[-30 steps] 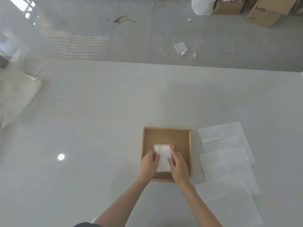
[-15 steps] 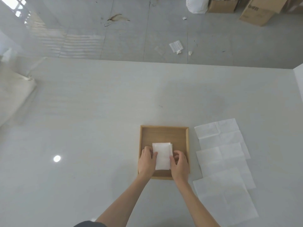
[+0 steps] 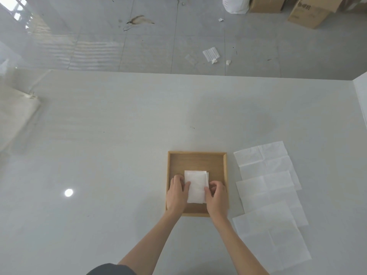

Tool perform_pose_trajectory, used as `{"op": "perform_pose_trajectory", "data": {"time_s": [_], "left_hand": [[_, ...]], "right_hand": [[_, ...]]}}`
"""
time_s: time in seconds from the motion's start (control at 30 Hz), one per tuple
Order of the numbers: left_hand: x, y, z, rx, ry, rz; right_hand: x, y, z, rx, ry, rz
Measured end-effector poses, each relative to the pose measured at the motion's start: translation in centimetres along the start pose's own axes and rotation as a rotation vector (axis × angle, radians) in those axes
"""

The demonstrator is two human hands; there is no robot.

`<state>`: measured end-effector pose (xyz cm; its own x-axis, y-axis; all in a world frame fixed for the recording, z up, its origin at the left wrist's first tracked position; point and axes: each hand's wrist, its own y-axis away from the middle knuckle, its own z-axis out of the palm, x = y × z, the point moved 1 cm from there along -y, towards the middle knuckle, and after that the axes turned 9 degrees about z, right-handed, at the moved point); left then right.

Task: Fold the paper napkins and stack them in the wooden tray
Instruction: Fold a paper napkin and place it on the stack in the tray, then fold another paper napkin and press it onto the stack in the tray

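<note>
Left hand (image 3: pixel 177 192) and right hand (image 3: pixel 216 197) both sit in the wooden tray (image 3: pixel 196 155), 1 on each side of the folded napkin (image 3: pixel 196 186). Left grip: thumb lies on the napkin's left edge, other fingers curled down at the side, pinching or pressing that edge. Right grip: fingers half curled against the right edge, thumb touching the paper. Cannot tell whether either grip actually clamps the paper or just squares it up.

Folded napkin lies flat on the tray floor, in the near half, about centred left to right. A second edge peeks out along its right side, so it may be a stack of 2, or just an uneven fold; too fine to call.

Progress, as a judgement: early. At least 1 folded napkin is in the tray. On the table (image 3: pixel 119 145) just right of the tray, open napkins (image 3: pixel 266 187) lie overlapping in a row, at least 3, all not yet folded.

Hidden or unclear: near tray rim partly covered by both hands and wrists. Exact count of open napkins is hard, white on white with overlaps. The nearest one runs close to the bottom frame edge.
</note>
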<state>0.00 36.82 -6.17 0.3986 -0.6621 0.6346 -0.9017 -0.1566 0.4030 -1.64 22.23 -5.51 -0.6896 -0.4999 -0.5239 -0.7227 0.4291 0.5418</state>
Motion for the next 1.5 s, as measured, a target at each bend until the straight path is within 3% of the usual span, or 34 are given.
{"op": "perform_pose_trajectory", "data": {"time_s": [0.27, 0.4, 0.5, 0.57, 0.77, 0.93, 1.2, 1.33, 1.5], "left_hand": [[2.0, 2.9, -1.1, 0.080, -0.155, 0.232], [6.2, 5.9, 1.0, 0.067, -0.277, 0.595], [9.7, 8.4, 4.6, -0.041, -0.256, 0.752], [11.0, 9.6, 7.5, -0.134, -0.245, 0.730], [13.0, 10.1, 14.5, -0.374, -0.404, 0.565], [13.1, 10.3, 17.5, -0.338, -0.648, 0.543], [14.4, 11.1, 17.4, -0.363, -0.695, 0.569], [15.2, 12.4, 15.5, -0.393, -0.469, 0.527], [17.4, 14.4, 9.8, -0.386, 0.093, 0.366]], "right_hand": [[3.0, 1.5, -5.5, 0.128, -0.073, -0.133], [9.2, 2.2, -10.4, 0.341, -0.150, 0.054], [14.9, 3.0, -13.2, 0.429, -0.194, 0.300], [17.7, 3.9, -14.3, 0.434, -0.169, 0.428], [22.3, 6.0, -15.8, 0.385, -0.105, 0.567], [23.2, 6.4, -15.6, 0.349, -0.132, 0.633], [23.6, 6.1, -15.4, 0.351, -0.173, 0.558], [23.9, 7.4, -16.5, 0.445, -0.413, 0.365], [22.1, 9.4, -22.3, 0.337, -0.803, 0.156]]}}
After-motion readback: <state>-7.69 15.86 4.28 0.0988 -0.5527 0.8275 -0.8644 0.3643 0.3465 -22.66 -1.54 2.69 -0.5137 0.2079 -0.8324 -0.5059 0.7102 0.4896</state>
